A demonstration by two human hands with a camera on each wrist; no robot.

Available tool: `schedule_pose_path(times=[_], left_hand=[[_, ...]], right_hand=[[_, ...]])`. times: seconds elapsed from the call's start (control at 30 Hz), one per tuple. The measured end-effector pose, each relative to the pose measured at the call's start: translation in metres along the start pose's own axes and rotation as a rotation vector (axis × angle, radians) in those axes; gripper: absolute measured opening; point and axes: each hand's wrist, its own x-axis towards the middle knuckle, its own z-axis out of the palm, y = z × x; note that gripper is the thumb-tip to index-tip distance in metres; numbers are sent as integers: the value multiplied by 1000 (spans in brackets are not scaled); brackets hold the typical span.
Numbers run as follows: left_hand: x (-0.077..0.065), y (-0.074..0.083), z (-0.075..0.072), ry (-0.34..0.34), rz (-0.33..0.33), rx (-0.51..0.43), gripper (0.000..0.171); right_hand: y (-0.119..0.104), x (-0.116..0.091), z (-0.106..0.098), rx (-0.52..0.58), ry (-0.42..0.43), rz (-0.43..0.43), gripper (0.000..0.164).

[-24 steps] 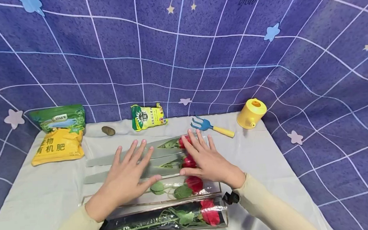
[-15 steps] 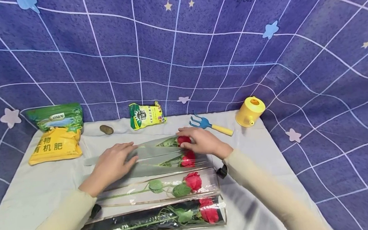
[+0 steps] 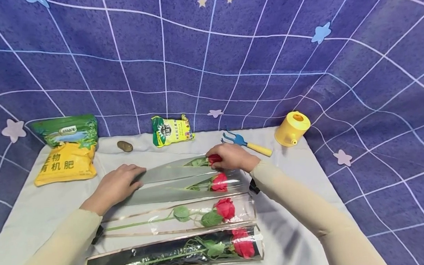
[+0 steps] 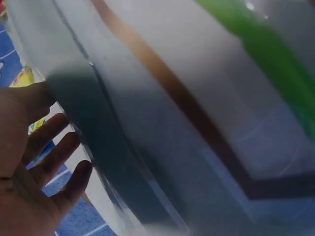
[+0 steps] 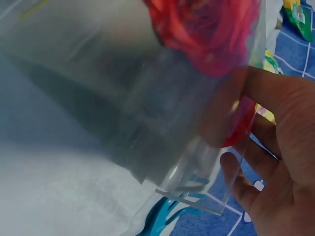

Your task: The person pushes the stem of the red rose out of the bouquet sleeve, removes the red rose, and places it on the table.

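Four wrapped roses would be a count, so several single red roses in clear sleeves lie in rows in the head view. My right hand (image 3: 231, 157) grips the flower end of the farthest wrapped rose (image 3: 178, 169), which has a grey backing. In the right wrist view, thumb and fingers (image 5: 268, 88) bracket the sleeve beside the red bloom (image 5: 209, 34). My left hand (image 3: 114, 189) holds the stem end of that same sleeve, with the thumb at its edge in the left wrist view. Nearer lie a second grey-backed rose (image 3: 179, 191), a clear-backed rose (image 3: 225, 209) and a black-backed rose (image 3: 243, 243).
Along the back stand a yellow-green fertilizer bag (image 3: 67, 152), a brown stone (image 3: 124, 146), a small yellow-green packet (image 3: 172, 130), a blue hand rake with a yellow handle (image 3: 257, 149) and a yellow watering can (image 3: 292, 129). A purple gridded curtain (image 3: 179, 62) hangs behind the white cloth.
Both hands were spread flat above the roses. They have drawn apart and the fingers have closed on the two ends of the farthest wrapped rose.
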Motion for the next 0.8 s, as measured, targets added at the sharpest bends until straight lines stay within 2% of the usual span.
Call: schedule_pose_path(times=[0.13, 0.33, 0.57, 0.7, 0.8], left_hand=[[1, 0, -1, 31, 44, 47, 41], [2, -4, 2, 64, 63, 9, 30], [1, -10, 4, 146, 114, 6, 22], [-1, -10, 0, 194, 119, 13, 20], [-3, -5, -9, 226, 114, 11, 19]], right_hand=[[5, -3, 2, 16, 12, -1, 40], [11, -6, 2, 37, 15, -24, 40], [17, -8, 4, 82, 38, -55, 36], [20, -10, 3, 88, 66, -81, 32], [21, -14, -3, 92, 104, -99, 30]])
